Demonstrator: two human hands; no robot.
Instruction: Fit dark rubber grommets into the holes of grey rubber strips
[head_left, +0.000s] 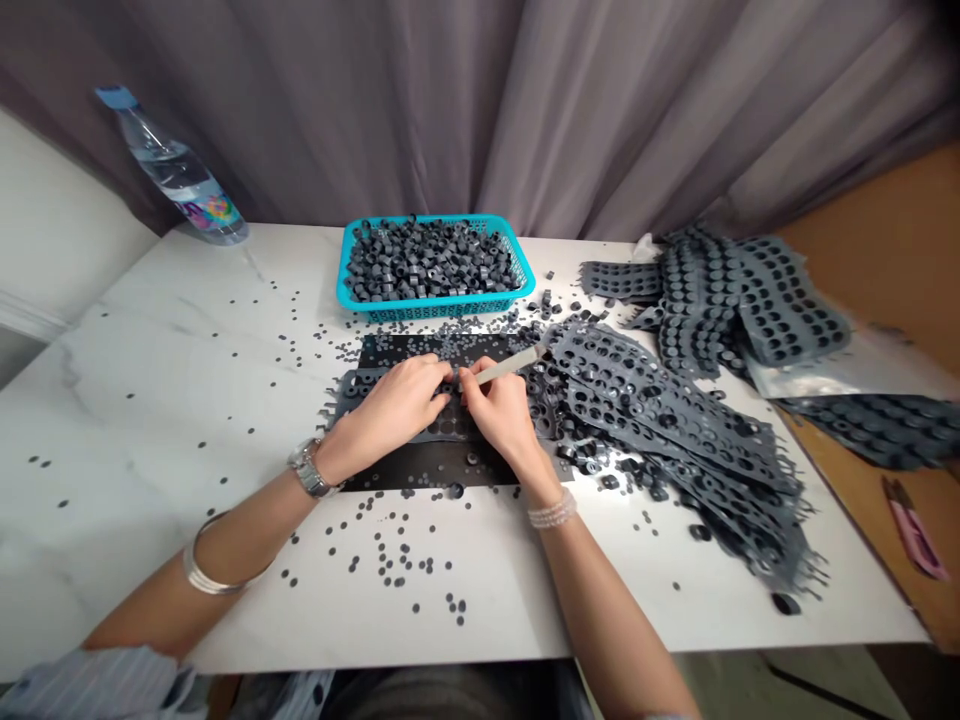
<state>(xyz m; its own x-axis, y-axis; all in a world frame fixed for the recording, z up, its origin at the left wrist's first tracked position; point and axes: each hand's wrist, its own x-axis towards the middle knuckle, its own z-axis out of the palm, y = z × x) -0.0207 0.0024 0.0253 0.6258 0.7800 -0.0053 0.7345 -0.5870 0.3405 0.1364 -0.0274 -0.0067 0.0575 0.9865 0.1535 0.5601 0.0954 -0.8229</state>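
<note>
My left hand [394,408] lies with curled fingers on a grey rubber sheet [450,422] full of round holes, pressing it onto a black mat [420,468]. My right hand [501,405] is closed around a slim grey tool [510,366] whose free end points up and to the right. The fingertips of both hands meet over the sheet. Small dark rubber rings and discs [397,560] are scattered over the white table [165,400] around the mat.
A turquoise basket [525,268] filled with grey rings stands behind the mat. Punched-out grey sheets [675,410] are heaped at the right, with more [757,295] behind. A water bottle [176,175] stands at the back left. Pink cutters [913,530] lie on the brown surface, far right.
</note>
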